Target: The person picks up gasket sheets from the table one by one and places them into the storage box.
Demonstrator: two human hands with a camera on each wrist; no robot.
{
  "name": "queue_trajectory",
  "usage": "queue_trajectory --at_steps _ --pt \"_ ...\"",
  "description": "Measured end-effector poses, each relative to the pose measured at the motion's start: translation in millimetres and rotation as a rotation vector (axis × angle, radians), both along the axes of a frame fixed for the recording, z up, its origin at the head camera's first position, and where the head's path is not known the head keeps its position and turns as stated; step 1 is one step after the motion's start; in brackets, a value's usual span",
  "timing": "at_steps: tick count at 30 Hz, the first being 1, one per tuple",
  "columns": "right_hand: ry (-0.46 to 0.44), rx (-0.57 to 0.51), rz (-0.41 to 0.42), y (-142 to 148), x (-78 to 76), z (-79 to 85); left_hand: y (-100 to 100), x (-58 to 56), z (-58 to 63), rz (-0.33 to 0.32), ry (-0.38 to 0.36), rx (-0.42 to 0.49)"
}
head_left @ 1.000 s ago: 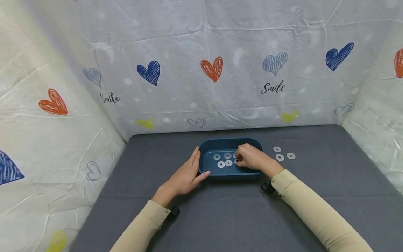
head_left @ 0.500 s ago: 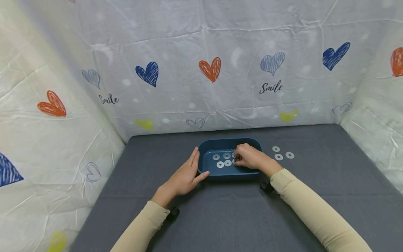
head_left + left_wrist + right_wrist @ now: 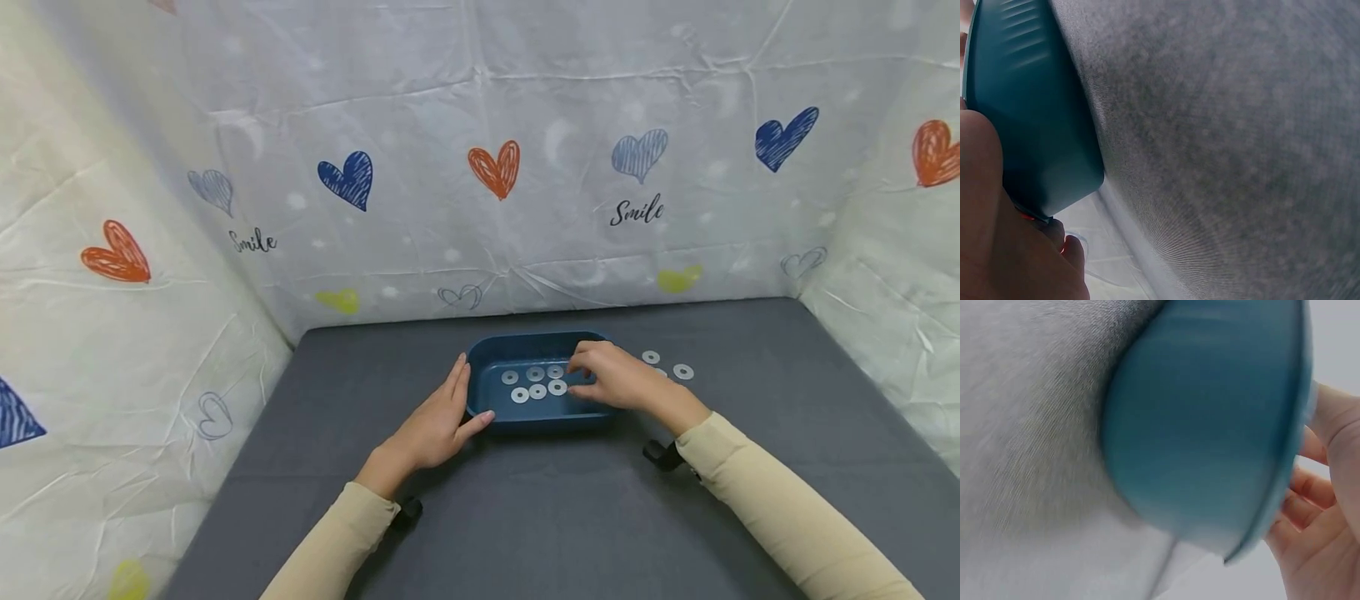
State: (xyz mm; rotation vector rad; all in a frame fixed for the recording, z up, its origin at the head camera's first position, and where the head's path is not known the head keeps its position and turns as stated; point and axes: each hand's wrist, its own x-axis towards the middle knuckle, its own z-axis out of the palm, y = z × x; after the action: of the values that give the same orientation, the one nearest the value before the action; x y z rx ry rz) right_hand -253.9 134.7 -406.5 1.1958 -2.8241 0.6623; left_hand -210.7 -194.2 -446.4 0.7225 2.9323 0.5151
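Observation:
A blue rectangular tray (image 3: 543,424) stands on the grey table. Several flat silver washers (image 3: 551,387) lie in two rows on its floor. My left hand (image 3: 427,429) rests against the tray's left end, fingers straight along the side and thumb at the front rim. Over the tray's right part is my right hand (image 3: 618,377), its fingers loosely bent and apart from the thumb, with nothing visible between them. In the right wrist view, the tray's outer wall (image 3: 1191,419) hides the fingertips. The left wrist view shows the left hand (image 3: 1016,250) against the tray wall (image 3: 1035,119).
To the right of the tray, loose washers (image 3: 677,372) lie on the table (image 3: 525,517), one partly hidden behind the right hand. A white cloth (image 3: 420,117) printed with hearts hangs behind the table and along both sides.
The right hand has drawn back to the right and its fingers have spread from the thumb, uncovering two washers at the right of the rows. My left hand keeps its place.

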Motion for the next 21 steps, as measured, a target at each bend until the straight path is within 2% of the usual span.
queue_trajectory --at_steps 7,13,21 --pt "0.031 -0.023 -0.015 20 12.1 10.7 -2 0.1 1.9 0.004 0.010 0.004" --pt "0.058 -0.055 -0.024 39 16.0 12.9 -1 0.3 3.1 -0.007 0.016 0.016" --pt "0.055 -0.083 -0.063 70 23.5 10.6 1 -2.3 -1.9 -0.006 0.002 0.003"
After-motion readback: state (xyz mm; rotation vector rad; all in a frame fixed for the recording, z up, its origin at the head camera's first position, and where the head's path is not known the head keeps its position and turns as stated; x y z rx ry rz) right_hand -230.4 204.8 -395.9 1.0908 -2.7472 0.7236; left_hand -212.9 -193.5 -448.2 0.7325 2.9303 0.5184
